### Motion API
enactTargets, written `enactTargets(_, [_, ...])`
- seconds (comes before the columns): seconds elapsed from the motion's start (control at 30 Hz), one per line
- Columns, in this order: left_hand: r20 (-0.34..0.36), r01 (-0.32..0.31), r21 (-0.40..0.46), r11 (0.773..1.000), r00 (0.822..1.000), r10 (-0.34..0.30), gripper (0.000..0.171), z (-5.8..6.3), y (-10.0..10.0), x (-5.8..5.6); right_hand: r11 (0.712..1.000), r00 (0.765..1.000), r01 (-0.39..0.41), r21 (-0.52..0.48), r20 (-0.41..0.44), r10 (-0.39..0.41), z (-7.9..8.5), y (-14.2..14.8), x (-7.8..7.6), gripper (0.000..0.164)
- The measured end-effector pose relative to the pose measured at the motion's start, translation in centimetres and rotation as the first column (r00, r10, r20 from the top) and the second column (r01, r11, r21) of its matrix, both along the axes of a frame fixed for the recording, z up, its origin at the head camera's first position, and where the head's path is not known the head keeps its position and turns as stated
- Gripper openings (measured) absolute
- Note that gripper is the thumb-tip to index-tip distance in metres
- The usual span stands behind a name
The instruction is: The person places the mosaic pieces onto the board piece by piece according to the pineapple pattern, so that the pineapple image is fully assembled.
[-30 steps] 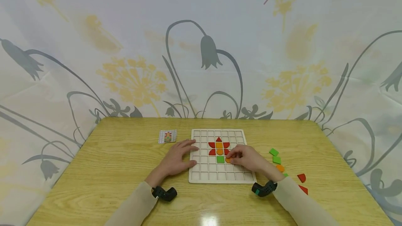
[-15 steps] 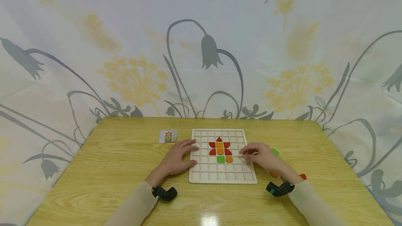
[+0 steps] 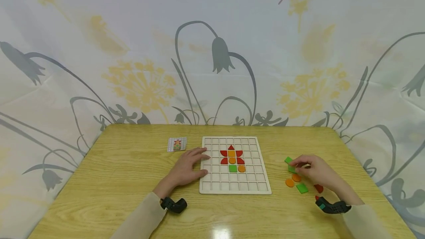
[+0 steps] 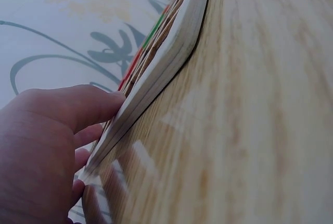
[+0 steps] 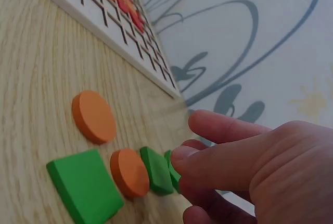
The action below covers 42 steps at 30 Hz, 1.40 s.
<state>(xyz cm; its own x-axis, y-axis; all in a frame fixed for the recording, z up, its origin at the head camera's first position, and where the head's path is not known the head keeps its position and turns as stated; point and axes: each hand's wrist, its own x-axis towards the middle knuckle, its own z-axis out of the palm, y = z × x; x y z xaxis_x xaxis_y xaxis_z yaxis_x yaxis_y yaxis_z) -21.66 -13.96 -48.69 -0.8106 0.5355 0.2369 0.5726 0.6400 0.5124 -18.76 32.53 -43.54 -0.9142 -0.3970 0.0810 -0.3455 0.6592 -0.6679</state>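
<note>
A pale grid board (image 3: 212,186) lies mid-table with red, orange and green pieces set in its cells. My left hand (image 3: 186,168) rests at the board's left edge, fingers spread over the rim; in the left wrist view its thumb (image 4: 99,107) lies along that edge. Right of the board, my right hand (image 3: 317,170) is over the loose pieces, thumb and forefinger apart at two green squares (image 3: 288,160). The right wrist view has the thumb (image 5: 213,159) partly covering the farthest green square (image 5: 173,172).
Two orange discs (image 5: 94,117) and another green square (image 3: 302,188) lie nearest the right hand. Red pieces (image 3: 319,188) are partly hidden under the right wrist. A small pattern card (image 3: 177,144) lies beyond the left hand. A patterned curtain (image 3: 212,54) hangs behind the table.
The right hand has let go of an orange disc, now in a cell right of the green square, and has moved right to the loose pieces. The left hand has stayed put.
</note>
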Motion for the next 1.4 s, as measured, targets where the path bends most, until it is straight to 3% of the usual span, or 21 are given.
enactTargets(0.37, [-0.006,0.000,0.003,1.000,1.000,0.000,0.045,0.1,0.0,0.0,0.999,0.998,-0.046,0.017,0.046,0.045,-1.1,1.2,0.9,0.017])
enactTargets(1.0, [0.000,-0.002,0.008,1.000,1.000,0.002,0.045,0.2,0.0,0.1,0.993,0.999,-0.023,0.113,0.045,0.018,-1.2,0.8,0.8,0.015])
enactTargets(1.4, [-0.007,0.006,0.005,1.000,1.000,-0.006,0.045,0.2,0.1,0.1,0.998,0.996,-0.020,0.055,0.088,0.015,-1.2,0.8,0.9,0.014])
